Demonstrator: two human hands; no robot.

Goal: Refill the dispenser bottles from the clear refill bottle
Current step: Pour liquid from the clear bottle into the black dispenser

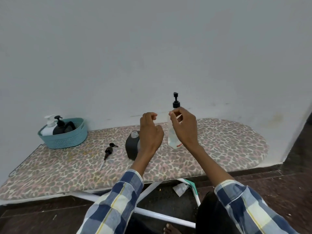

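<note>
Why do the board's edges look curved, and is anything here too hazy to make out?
Head view: the wide-angle lens bends the ironing board; light is soft and even, without glare. The clear refill bottle, gripped by the right hand, almost vanishes against the pale wall; the left hand looks slightly soft.

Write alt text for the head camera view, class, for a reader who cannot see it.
A person's right hand holds a clear refill bottle with a black pump upright above a leopard-print ironing board, while the left hand hovers beside it, fingers loosely curled. An open dark dispenser bottle stands nearby, its removed pump lying beside it.
</note>
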